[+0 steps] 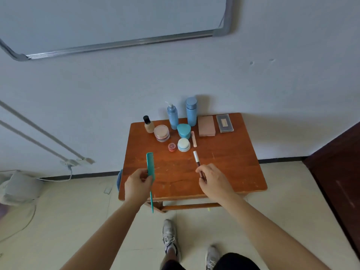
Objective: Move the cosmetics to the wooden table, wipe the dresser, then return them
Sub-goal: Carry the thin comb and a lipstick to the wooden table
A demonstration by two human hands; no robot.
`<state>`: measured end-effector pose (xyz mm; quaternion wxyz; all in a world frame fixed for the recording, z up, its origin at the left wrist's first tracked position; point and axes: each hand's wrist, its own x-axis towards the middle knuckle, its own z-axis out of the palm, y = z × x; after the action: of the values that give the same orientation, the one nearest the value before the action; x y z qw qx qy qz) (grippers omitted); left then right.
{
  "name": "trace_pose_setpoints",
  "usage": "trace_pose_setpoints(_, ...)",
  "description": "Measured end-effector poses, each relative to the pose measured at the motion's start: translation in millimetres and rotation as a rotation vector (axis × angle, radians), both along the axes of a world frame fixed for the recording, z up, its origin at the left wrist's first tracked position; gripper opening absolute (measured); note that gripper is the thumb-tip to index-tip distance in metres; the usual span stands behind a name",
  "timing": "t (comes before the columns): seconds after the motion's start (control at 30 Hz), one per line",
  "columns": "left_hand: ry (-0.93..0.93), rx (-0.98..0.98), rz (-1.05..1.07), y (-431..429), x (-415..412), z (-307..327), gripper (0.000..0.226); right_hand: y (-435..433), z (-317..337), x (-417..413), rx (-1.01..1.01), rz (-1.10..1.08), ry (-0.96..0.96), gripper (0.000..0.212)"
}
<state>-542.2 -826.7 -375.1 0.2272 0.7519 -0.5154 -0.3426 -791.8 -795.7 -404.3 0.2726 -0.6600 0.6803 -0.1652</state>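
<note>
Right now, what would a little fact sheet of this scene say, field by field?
Surface: wooden table against a white wall
Left hand: holds teal comb over the table's front-left
Right hand: pinches brown tube with white cap
Back row: foundation bottle, blue pump bottle, blue capped bottle, pink palette, grey palette
Middle: peach jar, teal jar, white-lidded jar, small red pot, pink stick lying flat
</note>
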Motion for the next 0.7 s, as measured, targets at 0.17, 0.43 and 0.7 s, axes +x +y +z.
trace_pose_setpoints(0.17, 0.177, 0.253, 0.048, -73.3, 4.9, -46.5, 0.027, -41.0, -25.9, 5.4, 0.076, -0.146, 0.018, 0.029)
trace_pose_setpoints(0.43, 0.265, 0.465, 0.054, -183.0, 16.0, -96.1, 0.024, -107.5, -61.7, 30.0, 0.238, -0.397, 0.012, 0.041)
trace_pose_setpoints(0.7, 0.076, 0.471, -0.152, -203.0, 17.9, -101.7, 0.021, -129.3, -62.1, 59.3, 0.346, -0.529, 0.036, 0.05)
